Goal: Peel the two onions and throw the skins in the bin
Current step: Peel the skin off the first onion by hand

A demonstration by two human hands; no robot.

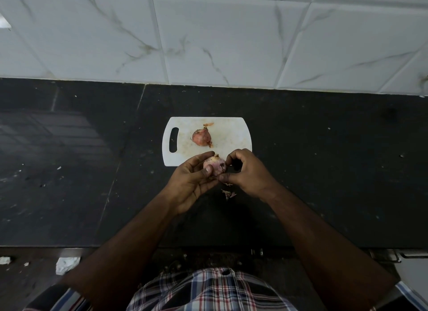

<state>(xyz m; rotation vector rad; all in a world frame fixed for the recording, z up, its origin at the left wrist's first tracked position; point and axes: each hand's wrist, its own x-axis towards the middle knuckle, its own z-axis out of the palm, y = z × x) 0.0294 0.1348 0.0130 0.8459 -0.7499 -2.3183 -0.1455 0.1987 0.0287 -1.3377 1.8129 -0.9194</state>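
Onions: we count two. One, partly peeled onion (215, 167), sits in our left hand (194, 182), thumb and fingers curled round it above the near edge of the white cutting board (234, 134). Our right hand (247, 171) pinches at its right side with curled fingers. The unpeeled onion (202, 137) lies on the board, one skin scrap (208, 124) just behind it. More skin pieces (228, 193) lie on the black countertop (324, 171) beneath our hands.
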